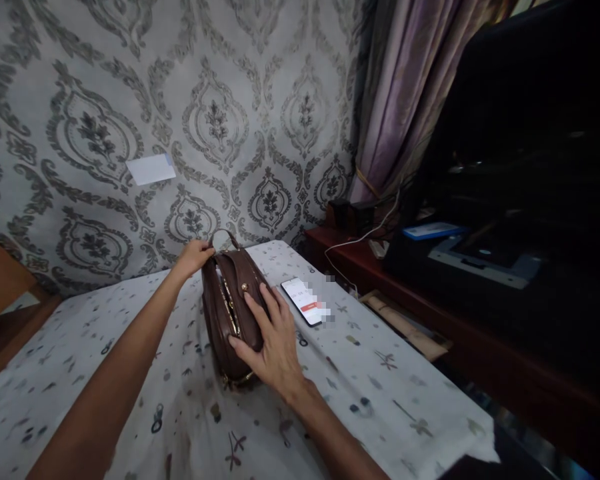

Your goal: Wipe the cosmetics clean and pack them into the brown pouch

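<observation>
A brown leather handbag (250,320) with gold-coloured zips stands on the patterned sheet. Its top zip is partly apart, showing a narrow dark gap. At the bag's far end, my left hand (197,257) is closed on the top edge beside the raised carrying handle (223,233); what exactly its fingertips pinch is too small to tell. My right hand (276,340) lies over the near right side of the bag, fingers spread across the leather. The thumb rests close to the zip, and a round gold stud sits just beyond the fingertips.
A phone (303,300) with a lit screen lies right of the bag. A white cable (363,237) runs over the dark red wooden ledge (337,243) at the right. Patterned wallpaper with a white card (151,169) rises behind. A large dark panel (520,167) stands at right.
</observation>
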Demonstrator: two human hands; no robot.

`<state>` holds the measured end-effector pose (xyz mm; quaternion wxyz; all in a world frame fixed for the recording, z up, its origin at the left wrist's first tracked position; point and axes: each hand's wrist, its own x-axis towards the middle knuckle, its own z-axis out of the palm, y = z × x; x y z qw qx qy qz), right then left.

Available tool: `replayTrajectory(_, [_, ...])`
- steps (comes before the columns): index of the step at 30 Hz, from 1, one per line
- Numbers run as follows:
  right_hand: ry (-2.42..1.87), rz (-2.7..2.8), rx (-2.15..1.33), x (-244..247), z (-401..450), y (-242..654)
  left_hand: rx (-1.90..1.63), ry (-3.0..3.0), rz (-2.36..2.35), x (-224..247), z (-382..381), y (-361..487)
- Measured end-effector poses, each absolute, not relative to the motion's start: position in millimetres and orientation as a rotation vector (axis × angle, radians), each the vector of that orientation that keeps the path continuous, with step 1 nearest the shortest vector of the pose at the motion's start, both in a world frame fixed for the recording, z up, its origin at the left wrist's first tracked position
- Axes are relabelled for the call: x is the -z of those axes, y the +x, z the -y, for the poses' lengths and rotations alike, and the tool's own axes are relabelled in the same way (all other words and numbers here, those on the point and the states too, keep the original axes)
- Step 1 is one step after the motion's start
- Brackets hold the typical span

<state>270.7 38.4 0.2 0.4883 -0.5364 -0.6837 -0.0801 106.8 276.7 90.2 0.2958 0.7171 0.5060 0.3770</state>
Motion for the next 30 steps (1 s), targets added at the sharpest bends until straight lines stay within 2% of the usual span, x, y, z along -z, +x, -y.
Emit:
replayTrajectory(8, [-1.316,1.662,0.193,0.9,-38.7,271.1,-1.003,1.9,-1.488,-84.4,-270.9,114.4])
replayTrajectory(20, [-1.272,1.612,0.183,0.1,-38.4,269.7,-1.011,1.72,-1.357,-65.1,-248.7,113.4])
replayTrajectory(30, [-1.212,1.635,0.197,0.5,-37.6,271.7,-0.963,1.663,-1.268,-71.6,-244.3,112.4])
